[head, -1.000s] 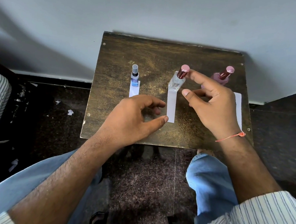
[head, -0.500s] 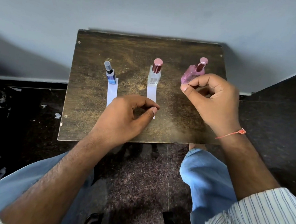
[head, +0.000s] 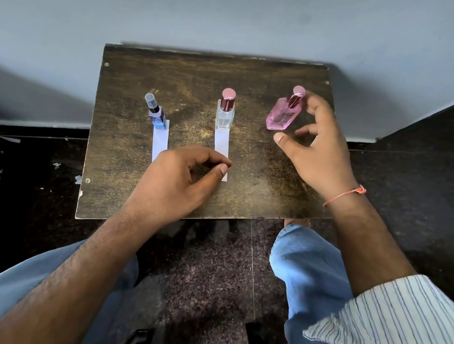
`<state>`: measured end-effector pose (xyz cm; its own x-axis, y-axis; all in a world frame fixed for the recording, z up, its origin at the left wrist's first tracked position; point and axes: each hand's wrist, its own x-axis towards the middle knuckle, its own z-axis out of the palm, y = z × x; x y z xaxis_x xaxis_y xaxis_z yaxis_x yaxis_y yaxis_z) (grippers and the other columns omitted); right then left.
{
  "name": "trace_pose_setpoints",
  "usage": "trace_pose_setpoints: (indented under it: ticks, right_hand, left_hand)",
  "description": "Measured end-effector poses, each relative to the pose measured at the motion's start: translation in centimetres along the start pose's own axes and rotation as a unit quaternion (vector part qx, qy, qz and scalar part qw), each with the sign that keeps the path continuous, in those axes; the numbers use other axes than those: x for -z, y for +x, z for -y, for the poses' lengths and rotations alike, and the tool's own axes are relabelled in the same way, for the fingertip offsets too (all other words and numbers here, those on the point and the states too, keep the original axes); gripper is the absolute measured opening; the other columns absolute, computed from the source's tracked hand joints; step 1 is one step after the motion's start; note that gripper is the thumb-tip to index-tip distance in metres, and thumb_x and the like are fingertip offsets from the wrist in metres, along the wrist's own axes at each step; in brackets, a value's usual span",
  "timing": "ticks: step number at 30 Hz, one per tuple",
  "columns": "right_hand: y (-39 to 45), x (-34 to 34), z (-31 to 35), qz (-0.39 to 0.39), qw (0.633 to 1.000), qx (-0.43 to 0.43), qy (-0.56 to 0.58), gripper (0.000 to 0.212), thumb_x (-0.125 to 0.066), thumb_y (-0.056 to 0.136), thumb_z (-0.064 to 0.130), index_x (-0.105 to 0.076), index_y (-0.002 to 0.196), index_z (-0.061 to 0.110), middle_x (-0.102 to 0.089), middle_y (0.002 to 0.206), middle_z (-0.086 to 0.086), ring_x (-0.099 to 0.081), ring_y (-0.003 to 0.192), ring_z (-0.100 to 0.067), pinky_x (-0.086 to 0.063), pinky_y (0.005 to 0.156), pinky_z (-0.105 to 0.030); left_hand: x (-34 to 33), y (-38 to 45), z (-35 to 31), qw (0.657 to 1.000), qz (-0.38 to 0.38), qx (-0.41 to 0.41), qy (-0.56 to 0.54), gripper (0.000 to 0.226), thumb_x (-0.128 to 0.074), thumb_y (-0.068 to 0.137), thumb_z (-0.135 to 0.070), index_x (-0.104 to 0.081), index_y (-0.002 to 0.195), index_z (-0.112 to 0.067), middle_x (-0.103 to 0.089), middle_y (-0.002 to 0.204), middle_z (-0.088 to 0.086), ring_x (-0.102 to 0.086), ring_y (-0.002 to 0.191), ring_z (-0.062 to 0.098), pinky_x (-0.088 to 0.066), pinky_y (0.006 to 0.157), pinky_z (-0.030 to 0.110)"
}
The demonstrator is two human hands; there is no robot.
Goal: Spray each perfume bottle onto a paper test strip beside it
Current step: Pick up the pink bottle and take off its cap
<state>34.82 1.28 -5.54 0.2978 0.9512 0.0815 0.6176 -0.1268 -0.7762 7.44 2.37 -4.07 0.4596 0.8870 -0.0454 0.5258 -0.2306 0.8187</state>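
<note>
Three perfume bottles stand in a row on a small dark wooden table [head: 199, 73]. At the left is a small blue bottle [head: 157, 117] with a clear cap, in the middle a clear bottle [head: 225, 116] with a rose cap, and at the right a pink bottle [head: 281, 118]. A white paper strip [head: 160, 139] lies in front of the blue bottle, and another strip [head: 221, 145] in front of the clear one. My left hand [head: 178, 179] pinches the near end of the middle strip with thumb and forefinger. My right hand [head: 321, 150] is spread around the pink bottle, forefinger by its cap and thumb below its base. No strip shows by the pink bottle.
The table stands against a pale wall [head: 228, 19] on a dark speckled floor [head: 210, 263]. My knees in blue jeans [head: 307, 268] sit just under the table's near edge. Paper scraps [head: 56, 165] lie on the floor at left.
My right hand has uncurled and spread its fingers around the pink bottle. My left hand stays at the near end of the middle strip. The camera view has shifted slightly.
</note>
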Motion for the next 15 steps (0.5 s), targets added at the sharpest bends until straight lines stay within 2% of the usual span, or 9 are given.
trace_pose_setpoints:
  ticks: [2,4,6,8,10,12,15]
  right_hand:
    - [-0.02,-0.18,0.33,0.007,1.0,0.007,0.015,0.076,-0.084,0.088,0.029,-0.046,0.146,0.062,-0.057,0.134,0.042,-0.066,0.099,-0.011,-0.06,0.094,-0.034]
    - [0.04,-0.41,0.68,0.004,1.0,0.009,0.023,0.072,-0.082,0.089,0.033,-0.045,0.138,0.07,-0.061,0.132,0.04,-0.067,0.099,-0.011,-0.061,0.094,-0.038]
    - [0.17,-0.61,0.82,-0.01,1.0,0.004,0.027,0.065,-0.08,0.089,0.037,-0.047,0.134,0.072,-0.065,0.131,0.036,-0.069,0.097,-0.013,-0.062,0.092,-0.039]
    - [0.38,-0.7,0.6,-0.023,0.999,-0.004,0.034,0.055,-0.078,0.091,0.037,-0.054,0.134,0.061,-0.069,0.13,0.029,-0.069,0.092,-0.017,-0.061,0.09,-0.038]
    - [0.51,-0.71,0.34,-0.027,0.999,-0.01,0.043,0.044,-0.078,0.093,0.031,-0.062,0.132,0.047,-0.074,0.126,0.02,-0.067,0.087,-0.021,-0.059,0.085,-0.033]
    - [0.6,-0.63,0.21,-0.027,0.998,-0.012,0.059,0.036,-0.077,0.095,0.026,-0.067,0.125,0.042,-0.076,0.121,0.015,-0.063,0.081,-0.017,-0.056,0.079,-0.027]
    - [0.57,-0.52,0.19,-0.025,0.997,-0.013,0.076,0.031,-0.079,0.094,0.023,-0.07,0.12,0.038,-0.077,0.119,0.011,-0.059,0.079,-0.011,-0.053,0.076,-0.022]
  left_hand:
    - [0.17,-0.09,0.08,1.0,-0.001,0.008,0.001,0.011,-0.075,0.1,-0.028,-0.082,0.107,-0.032,-0.064,0.073,-0.041,-0.056,0.054,-0.004,-0.037,0.052,0.006]
    - [0.34,-0.15,0.25,1.0,-0.001,0.01,-0.002,0.011,-0.074,0.101,-0.031,-0.082,0.108,-0.034,-0.065,0.074,-0.04,-0.054,0.052,-0.001,-0.036,0.051,0.008]
    - [0.53,-0.16,0.43,1.0,0.0,0.012,-0.007,0.012,-0.074,0.101,-0.033,-0.081,0.109,-0.035,-0.067,0.076,-0.037,-0.052,0.049,0.002,-0.039,0.051,0.014]
    - [0.61,-0.18,0.5,1.0,-0.002,0.011,-0.009,0.012,-0.074,0.101,-0.03,-0.082,0.11,-0.032,-0.065,0.072,-0.039,-0.051,0.049,-0.001,-0.036,0.051,0.01]
    - [0.72,-0.24,0.5,1.0,-0.003,0.014,-0.013,0.011,-0.074,0.102,-0.025,-0.082,0.11,-0.027,-0.061,0.067,-0.042,-0.053,0.051,-0.012,-0.035,0.053,0.003]
    - [0.82,-0.26,0.54,1.0,-0.005,0.014,-0.018,0.011,-0.075,0.102,-0.022,-0.082,0.11,-0.024,-0.06,0.065,-0.044,-0.053,0.052,-0.017,-0.036,0.054,0.001]
    - [0.84,-0.26,0.57,1.0,-0.012,0.013,-0.02,0.011,-0.074,0.102,-0.026,-0.081,0.11,-0.029,-0.061,0.068,-0.044,-0.048,0.046,-0.003,-0.034,0.051,0.006]
